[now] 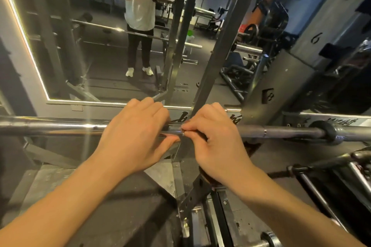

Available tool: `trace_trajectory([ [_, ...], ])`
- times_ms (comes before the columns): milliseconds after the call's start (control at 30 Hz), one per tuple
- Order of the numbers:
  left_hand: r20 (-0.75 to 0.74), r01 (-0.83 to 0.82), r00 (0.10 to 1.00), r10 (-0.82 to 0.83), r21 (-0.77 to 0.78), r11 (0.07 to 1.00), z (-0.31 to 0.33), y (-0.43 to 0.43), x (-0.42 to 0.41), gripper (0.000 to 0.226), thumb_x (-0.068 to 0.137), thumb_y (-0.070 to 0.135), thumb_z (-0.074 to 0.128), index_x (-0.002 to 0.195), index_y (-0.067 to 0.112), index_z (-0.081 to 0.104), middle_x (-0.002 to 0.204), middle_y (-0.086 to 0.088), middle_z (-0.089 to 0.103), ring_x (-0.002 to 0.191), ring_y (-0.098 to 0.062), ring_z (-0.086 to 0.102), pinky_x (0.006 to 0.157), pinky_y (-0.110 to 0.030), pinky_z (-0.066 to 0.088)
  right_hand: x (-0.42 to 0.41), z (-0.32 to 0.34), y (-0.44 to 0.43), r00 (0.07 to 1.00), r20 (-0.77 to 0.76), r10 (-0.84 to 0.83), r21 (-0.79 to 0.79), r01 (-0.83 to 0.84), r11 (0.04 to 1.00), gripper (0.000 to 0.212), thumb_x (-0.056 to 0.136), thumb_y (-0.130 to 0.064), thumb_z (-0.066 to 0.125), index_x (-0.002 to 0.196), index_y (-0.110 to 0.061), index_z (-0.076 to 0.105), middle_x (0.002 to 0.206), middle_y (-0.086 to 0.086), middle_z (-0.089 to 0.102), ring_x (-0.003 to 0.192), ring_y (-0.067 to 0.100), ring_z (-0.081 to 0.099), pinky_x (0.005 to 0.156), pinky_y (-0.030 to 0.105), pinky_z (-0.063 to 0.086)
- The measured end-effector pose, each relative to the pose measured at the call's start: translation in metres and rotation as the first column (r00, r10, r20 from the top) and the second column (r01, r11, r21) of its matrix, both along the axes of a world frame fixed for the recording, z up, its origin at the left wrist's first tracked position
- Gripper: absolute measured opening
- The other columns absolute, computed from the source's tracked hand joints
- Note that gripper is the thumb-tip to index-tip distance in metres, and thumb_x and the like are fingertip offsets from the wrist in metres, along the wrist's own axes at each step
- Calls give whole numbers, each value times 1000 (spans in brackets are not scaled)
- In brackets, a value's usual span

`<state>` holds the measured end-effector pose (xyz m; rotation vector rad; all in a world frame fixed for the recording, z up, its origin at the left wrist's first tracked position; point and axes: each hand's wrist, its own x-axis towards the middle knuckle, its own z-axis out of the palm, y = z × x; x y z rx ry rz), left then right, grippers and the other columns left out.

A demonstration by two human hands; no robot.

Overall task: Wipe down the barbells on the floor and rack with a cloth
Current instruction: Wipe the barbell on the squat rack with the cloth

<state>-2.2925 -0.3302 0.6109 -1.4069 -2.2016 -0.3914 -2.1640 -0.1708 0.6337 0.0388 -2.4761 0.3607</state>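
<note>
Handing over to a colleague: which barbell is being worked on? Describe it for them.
Find the big wall mirror. Right below its frame, a barbell runs across the whole picture. Unlike the other bars, it has the left hand and right hand on it.

1. Left hand [136, 136]: back uppermost, fingers curled over the top of the bar [60, 127], thumb stretched out beneath them and pointing right.
2. Right hand [217, 142]: back uppermost, fingers curled over the same bar. Thumb and forefinger tips are pinched together, just beside the left thumb tip.
3. Forearms: both bare, entering from the lower corners and converging. The hands are close together and do not overlap.
</note>
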Motion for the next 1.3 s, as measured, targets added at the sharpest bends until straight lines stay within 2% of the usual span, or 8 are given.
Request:
trace_trajectory([
  [267,-13,-3,1000,3,8,1000,1,0,1,39,87,60,59,89,20,62,85,4,58,79,-20,51,71,-38,47,30,-3,31,986,-6,-169,-28,169,985,15,87,-6,78,99,-15,79,93,-7,65,96,11,56,83,32,51],
  [500,-44,-13,999,15,29,999,-3,0,-2,41,93,59,53,92,21,65,81,6,55,75,-18,50,67,-37,45,3,-17,-1,995,-88,-45,-44,41,998,13,93,-7,71,101,-10,79,97,1,67,97,20,54,87,30,45],
  [633,-37,-23,999,24,29,999,0,1,0,43,94,62,49,90,22,64,80,7,55,73,-17,49,65,-34,42,35,-11,43,954,-53,-296,-131,288,949,16,98,-14,66,106,-19,79,101,-11,65,103,7,50,94,14,37],
  [733,-33,-28,999,29,12,1000,2,1,1,38,88,60,60,89,22,63,80,8,54,74,-17,48,66,-33,41,36,-3,69,886,-8,-464,-218,452,865,15,99,-18,64,105,-23,77,98,-14,63,102,7,50,96,28,43],
  [833,-10,-23,1000,23,3,1000,6,2,4,37,80,59,70,87,23,63,78,9,54,70,-16,49,63,-34,46,13,-1,43,928,-23,-373,-155,365,918,20,100,-17,60,95,-24,78,91,-11,66,95,16,52,89,43,45],
  [967,4,-28,1000,28,-13,1000,6,1,4,36,78,55,76,88,23,63,78,9,56,71,-16,52,64,-36,48,-11,-10,-14,993,5,-122,-105,121,987,19,100,-21,59,102,-21,78,99,-5,66,100,18,49,89,39,42],
  [1100,8,-48,999,48,-38,998,6,-1,3,37,77,56,78,91,25,65,80,11,59,75,-16,54,65,-35,49,4,-15,5,999,-20,-49,-69,47,996,17,99,-18,63,110,-18,76,106,-4,64,105,17,48,91,36,42],
  [1300,-13,-69,998,69,-78,995,7,3,11,47,76,58,77,107,25,67,95,6,64,88,-19,57,76,-40,51,69,-20,88,889,-44,-456,-213,437,874,21,97,-13,65,114,-21,74,114,-12,60,114,9,46,106,46,45],
])
